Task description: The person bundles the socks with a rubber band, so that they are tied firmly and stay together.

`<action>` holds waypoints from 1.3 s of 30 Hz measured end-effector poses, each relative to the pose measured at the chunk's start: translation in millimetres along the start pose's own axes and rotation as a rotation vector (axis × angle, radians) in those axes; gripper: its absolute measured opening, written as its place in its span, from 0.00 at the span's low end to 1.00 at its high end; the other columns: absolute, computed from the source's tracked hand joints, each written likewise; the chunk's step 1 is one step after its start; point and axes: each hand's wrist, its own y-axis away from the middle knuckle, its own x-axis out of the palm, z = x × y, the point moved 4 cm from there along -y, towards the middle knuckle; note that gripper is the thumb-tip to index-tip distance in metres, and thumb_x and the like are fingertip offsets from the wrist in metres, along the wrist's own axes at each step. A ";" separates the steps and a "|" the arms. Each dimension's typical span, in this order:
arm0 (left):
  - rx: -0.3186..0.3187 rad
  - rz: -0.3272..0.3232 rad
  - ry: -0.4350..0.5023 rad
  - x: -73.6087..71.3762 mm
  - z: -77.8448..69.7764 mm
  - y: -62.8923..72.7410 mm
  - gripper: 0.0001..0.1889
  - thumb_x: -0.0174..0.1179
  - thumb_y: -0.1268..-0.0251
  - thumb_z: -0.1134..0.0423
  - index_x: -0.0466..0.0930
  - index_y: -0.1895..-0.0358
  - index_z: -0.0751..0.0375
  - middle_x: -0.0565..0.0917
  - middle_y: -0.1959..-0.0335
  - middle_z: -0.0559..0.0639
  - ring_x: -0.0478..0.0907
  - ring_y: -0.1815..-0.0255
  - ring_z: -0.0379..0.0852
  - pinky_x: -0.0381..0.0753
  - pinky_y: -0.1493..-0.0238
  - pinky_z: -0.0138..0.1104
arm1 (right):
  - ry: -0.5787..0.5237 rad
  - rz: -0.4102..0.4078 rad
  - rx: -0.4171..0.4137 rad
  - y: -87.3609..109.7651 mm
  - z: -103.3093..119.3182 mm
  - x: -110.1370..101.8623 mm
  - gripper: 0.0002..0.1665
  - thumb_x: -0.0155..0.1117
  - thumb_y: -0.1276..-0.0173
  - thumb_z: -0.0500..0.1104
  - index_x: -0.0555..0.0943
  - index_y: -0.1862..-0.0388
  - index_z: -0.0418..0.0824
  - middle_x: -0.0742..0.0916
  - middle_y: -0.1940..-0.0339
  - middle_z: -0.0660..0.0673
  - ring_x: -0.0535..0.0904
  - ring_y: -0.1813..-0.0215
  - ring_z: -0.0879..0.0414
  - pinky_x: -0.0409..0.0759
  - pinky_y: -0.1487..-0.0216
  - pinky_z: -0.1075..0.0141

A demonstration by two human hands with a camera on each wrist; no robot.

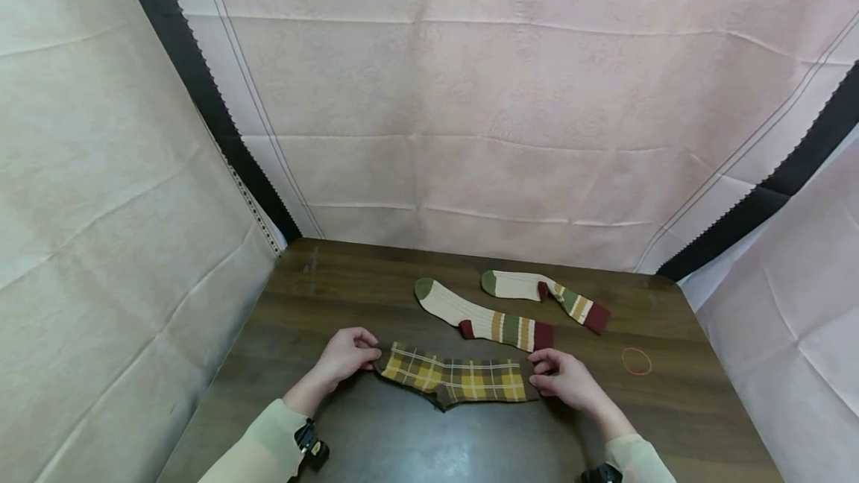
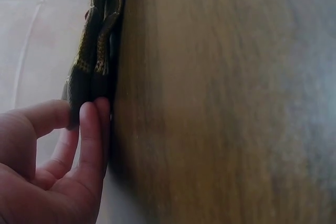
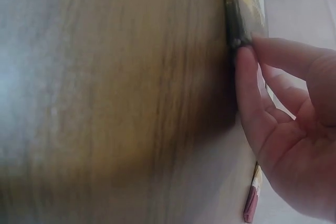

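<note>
A yellow-and-brown plaid sock [image 1: 470, 380] lies across the near part of the table, its dark heel toward me. My left hand [image 1: 349, 355] pinches its dark left end between thumb and fingers. In the left wrist view two dark layers of plaid knit [image 2: 86, 66] lie against each other beside the fingertips [image 2: 88, 111]; I cannot tell whether they are two socks. At the other end, my right hand [image 1: 565, 377] pinches the brown band, and the right wrist view shows thumb and finger meeting at the knit edge [image 3: 239, 30].
Behind the plaid sock lie two cream socks with green toes and striped, dark red cuffs: a nearer one [image 1: 479, 315] and a farther, bent one [image 1: 520, 285]. A thin reddish ring [image 1: 636, 361] lies to the right on the wooden table [image 1: 322, 282]. Pale cloth walls [image 1: 503, 95] surround the table.
</note>
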 end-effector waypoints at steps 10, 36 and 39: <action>0.006 -0.070 0.003 -1.3 -3.0 -3.5 0.05 0.70 0.34 0.74 0.84 0.59 0.68 0.87 0.69 0.52 0.84 0.72 0.46 0.88 0.66 0.40 | 0.059 -0.081 0.031 -5.3 1.1 3.5 0.20 0.76 0.34 0.29 0.83 0.44 0.32 0.86 0.59 0.42 0.85 0.59 0.51 0.90 0.61 0.58; 0.037 -0.064 0.002 -23.9 -26.9 -18.8 0.10 0.71 0.26 0.61 0.85 0.54 0.65 0.87 0.63 0.60 0.86 0.70 0.51 0.90 0.61 0.45 | -0.062 -0.008 -0.016 -2.3 -2.5 -27.2 0.24 0.67 0.21 0.36 0.76 0.33 0.25 0.88 0.54 0.37 0.86 0.52 0.46 0.89 0.55 0.56; 0.044 -0.040 0.008 -19.8 -33.0 -23.9 0.11 0.71 0.26 0.60 0.85 0.53 0.64 0.88 0.61 0.63 0.86 0.68 0.52 0.90 0.61 0.46 | -0.049 -0.035 -0.007 -2.9 -2.5 -30.8 0.23 0.66 0.21 0.35 0.77 0.33 0.26 0.88 0.54 0.36 0.86 0.53 0.46 0.89 0.55 0.58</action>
